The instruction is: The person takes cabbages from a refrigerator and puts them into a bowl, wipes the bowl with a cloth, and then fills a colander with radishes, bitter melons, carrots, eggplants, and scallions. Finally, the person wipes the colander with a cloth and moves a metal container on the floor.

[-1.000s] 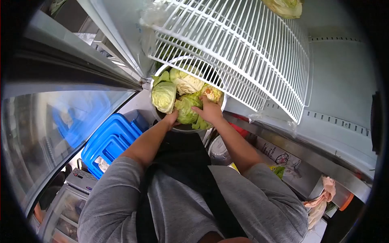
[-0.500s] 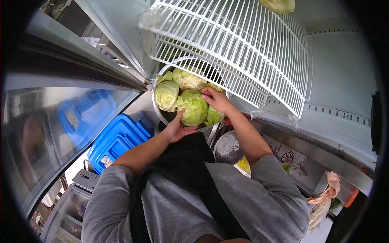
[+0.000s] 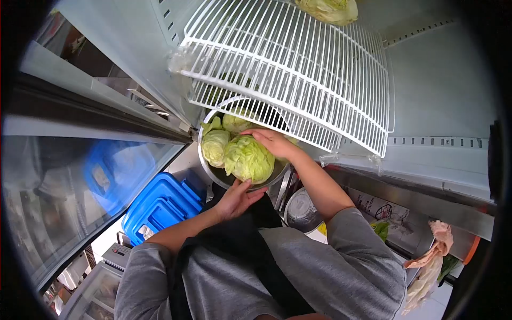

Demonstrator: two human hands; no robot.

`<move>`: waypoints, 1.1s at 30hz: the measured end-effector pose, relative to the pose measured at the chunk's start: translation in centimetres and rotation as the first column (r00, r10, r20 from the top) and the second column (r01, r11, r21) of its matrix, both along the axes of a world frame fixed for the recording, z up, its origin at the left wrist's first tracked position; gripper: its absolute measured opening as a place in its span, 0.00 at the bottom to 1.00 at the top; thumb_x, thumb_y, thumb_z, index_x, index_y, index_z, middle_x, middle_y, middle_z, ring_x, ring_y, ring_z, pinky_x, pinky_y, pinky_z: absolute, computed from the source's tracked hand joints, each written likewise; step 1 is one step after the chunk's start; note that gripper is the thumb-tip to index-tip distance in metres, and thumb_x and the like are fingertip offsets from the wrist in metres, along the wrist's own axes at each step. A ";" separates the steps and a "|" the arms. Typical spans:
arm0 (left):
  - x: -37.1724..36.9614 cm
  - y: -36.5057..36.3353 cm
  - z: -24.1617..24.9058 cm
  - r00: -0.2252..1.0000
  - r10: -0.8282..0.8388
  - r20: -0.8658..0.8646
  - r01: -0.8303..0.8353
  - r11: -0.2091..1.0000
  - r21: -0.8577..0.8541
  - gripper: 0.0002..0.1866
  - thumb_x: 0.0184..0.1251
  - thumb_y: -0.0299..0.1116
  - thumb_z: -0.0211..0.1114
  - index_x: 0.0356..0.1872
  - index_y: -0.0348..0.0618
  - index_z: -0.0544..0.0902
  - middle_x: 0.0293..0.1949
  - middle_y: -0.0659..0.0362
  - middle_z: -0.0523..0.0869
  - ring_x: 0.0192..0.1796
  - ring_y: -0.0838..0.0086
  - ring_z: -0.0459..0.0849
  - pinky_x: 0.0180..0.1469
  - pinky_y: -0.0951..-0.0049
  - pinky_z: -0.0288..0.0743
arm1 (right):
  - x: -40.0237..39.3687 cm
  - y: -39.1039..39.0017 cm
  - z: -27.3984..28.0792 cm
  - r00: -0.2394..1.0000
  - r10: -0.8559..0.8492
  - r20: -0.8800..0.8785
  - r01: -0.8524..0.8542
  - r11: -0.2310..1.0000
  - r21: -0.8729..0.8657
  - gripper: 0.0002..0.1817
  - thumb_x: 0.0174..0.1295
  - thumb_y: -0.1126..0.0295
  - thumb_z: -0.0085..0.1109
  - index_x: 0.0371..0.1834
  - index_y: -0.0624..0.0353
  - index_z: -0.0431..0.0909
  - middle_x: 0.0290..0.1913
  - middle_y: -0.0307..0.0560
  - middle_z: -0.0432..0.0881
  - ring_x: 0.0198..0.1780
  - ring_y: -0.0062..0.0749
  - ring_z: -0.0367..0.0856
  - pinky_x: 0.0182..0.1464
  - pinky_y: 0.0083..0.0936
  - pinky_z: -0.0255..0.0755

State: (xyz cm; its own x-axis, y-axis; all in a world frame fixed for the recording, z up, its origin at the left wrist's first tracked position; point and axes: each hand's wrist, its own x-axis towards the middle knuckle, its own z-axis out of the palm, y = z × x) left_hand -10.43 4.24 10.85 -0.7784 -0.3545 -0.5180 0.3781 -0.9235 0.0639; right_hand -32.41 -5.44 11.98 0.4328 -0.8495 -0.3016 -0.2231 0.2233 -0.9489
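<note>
A light-green head of lettuce is between my two hands, at the near side of a round metal bowl. My left hand cups it from below on the near side, palm up. Over its far upper side, my right hand lies with curved fingers. Another lettuce head rests in the bowl to the left. A further lettuce head sits at the back, partly under the shelf wires. The bottom of the bowl is mostly hidden.
A white wire shelf overhangs the bowl's far side, with a pale lettuce head on it. Left stand a glass door and a blue lidded bin. A metal container stands right of the apron.
The lettuce head between my hands has come up and toward me, showing more of the bowl's inside. My right hand has shifted onto its far top. The view has tilted up.
</note>
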 end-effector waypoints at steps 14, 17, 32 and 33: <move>9.5 -1.3 3.3 0.832 -0.337 0.441 0.465 0.857 -0.223 0.45 0.61 0.28 0.66 0.74 0.50 0.48 0.68 0.52 0.64 0.69 0.64 0.68 0.65 0.58 0.68 | 3.3 9.8 10.6 0.978 -0.207 -0.018 0.172 0.856 -0.487 0.69 0.28 0.58 0.84 0.75 0.55 0.44 0.76 0.58 0.44 0.77 0.51 0.43 0.74 0.39 0.44; 6.5 -4.5 13.0 0.962 -0.132 0.240 0.273 0.523 -0.807 0.61 0.52 0.30 0.74 0.75 0.53 0.31 0.74 0.54 0.52 0.73 0.66 0.59 0.67 0.60 0.64 | 2.9 11.3 15.5 0.924 -0.293 0.246 0.364 0.871 -0.331 0.76 0.25 0.57 0.85 0.77 0.55 0.36 0.76 0.58 0.40 0.77 0.49 0.41 0.75 0.40 0.40; 0.4 -8.8 23.0 0.954 0.216 -0.209 -0.286 0.435 -0.854 0.55 0.59 0.56 0.64 0.76 0.50 0.36 0.77 0.57 0.38 0.71 0.49 0.62 0.66 0.55 0.63 | -7.4 -3.0 30.8 0.244 -0.822 0.514 0.645 -0.259 -0.719 0.52 0.55 0.65 0.71 0.76 0.47 0.41 0.71 0.57 0.51 0.69 0.44 0.58 0.69 0.40 0.59; 1.3 -8.8 22.1 0.951 0.256 -0.172 -0.271 0.429 -0.862 0.55 0.58 0.55 0.64 0.76 0.50 0.36 0.77 0.57 0.38 0.70 0.50 0.63 0.65 0.56 0.64 | -9.3 -5.0 30.7 0.095 -0.930 0.355 0.426 -0.284 -0.859 0.53 0.52 0.61 0.73 0.76 0.50 0.44 0.70 0.61 0.52 0.69 0.47 0.59 0.69 0.41 0.59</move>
State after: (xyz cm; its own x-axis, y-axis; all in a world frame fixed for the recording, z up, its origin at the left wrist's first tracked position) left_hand -9.15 -4.57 32.98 -0.5684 -0.7999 0.1923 0.6011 -0.2442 0.7610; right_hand -41.67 -10.39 42.63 -0.5922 -0.2311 0.7719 -0.7798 -0.0767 -0.6213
